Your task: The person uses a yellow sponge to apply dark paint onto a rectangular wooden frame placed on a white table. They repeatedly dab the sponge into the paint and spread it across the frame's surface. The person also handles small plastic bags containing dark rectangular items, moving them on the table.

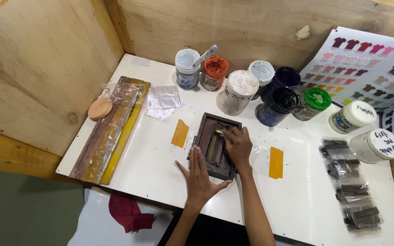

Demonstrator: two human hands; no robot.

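Small dark screen frame (217,146) on the counter (297,200) — below the paint jars (238,91).
Left hand (199,177) flat, grip apart, steadying it; right hand (237,145) clamped on a small squeegee (220,133) — best pulled evenly.

Both hands, left (200,178) and right (237,145), rest on a small dark frame (204,128).

A large colour chart (370,68) with rows of small shirt shapes in reds, pinks, browns, greens and blues leans at the table's far right. Before it stand two white jars with handwritten lids (365,124). A clear plastic packet of dark strips (349,189) lies at the right. Labelled paint tubs (238,91) cluster along the back, one blue-and-white (186,75).
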